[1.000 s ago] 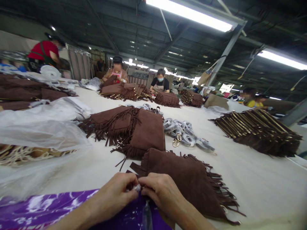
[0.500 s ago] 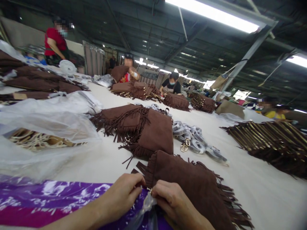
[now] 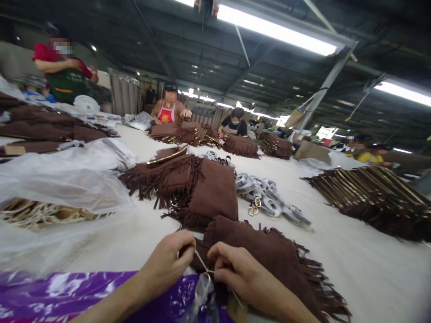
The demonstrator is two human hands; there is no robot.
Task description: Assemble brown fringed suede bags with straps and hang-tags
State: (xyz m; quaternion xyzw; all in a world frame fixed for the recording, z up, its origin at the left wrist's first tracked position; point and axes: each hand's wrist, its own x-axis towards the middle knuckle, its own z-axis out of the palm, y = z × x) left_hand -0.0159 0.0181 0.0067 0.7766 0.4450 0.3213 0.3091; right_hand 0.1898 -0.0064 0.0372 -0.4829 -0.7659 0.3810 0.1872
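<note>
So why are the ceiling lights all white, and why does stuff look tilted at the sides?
Head view: the ceiling light strip glares pure white; the wide lens tilts and stretches the table and the roof post toward the edges; the left hand and right hand, pinching a thin string by the brown fringed bag, look slightly soft.

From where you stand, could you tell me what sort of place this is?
Most likely a bag factory floor: piles of brown fringed bags on a long white table, other people working along it, strip lights under a bare roof. Left hand and right hand pinch a cord.
</note>
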